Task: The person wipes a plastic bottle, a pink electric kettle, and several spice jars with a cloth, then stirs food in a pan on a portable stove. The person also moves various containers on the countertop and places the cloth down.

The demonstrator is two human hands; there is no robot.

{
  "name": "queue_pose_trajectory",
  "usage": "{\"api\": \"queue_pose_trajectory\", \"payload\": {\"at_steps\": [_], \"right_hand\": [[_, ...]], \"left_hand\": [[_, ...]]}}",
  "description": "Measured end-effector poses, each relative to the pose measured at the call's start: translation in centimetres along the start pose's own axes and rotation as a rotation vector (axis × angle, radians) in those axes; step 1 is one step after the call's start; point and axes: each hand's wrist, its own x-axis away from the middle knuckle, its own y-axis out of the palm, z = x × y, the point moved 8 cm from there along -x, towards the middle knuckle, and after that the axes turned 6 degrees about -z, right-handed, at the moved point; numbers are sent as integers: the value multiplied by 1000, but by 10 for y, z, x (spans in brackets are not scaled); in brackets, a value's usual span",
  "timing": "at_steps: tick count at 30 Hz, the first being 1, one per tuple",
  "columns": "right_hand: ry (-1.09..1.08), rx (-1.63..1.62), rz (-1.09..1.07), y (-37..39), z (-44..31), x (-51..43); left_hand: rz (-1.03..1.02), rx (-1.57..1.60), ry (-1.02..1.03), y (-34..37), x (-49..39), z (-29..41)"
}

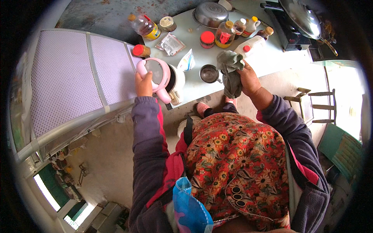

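Note:
My left hand [144, 84] grips a pink round kitchen part [165, 72], probably a lid, with a grey disc in its middle and a handle-like stub pointing down. Partly behind it stands a white jug [180, 78] with a dark interior, near the table corner. My right hand [250, 77] holds a crumpled grey-green cloth [231, 72] above the table's front edge. Just left of the cloth, a metal mug [209, 73] stands upright with its handle to the right. A white packet with blue print [186, 60] stands between jug and mug.
Behind are a red-lidded jar [207, 40], several bottles [225, 33], an upturned metal basin [211, 14] and a flat packet [171, 44]. A white jug with a red cap [255, 48] is at right, near a stove with a lidded wok [301, 19]. A purple perforated panel [64, 67] adjoins left.

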Motion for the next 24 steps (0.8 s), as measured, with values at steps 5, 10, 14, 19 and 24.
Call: {"api": "queue_pose_trajectory", "payload": {"at_steps": [5,10,14,19,24], "right_hand": [[28,-8,7,-7,21,-1],[32,6,-23,-12,36,-4],[109,153,-6,-12,47,-1],[190,349,-166,17,63,6],[239,623,-151,33,76,5]], "left_hand": [[0,71,-50,4,6,-4],[-38,38,-76,9,8,-3],[-67,79,-124,4,4,-1],[-151,8,-3,-7,-4,20],[-291,80,63,6,-14,15]]}}
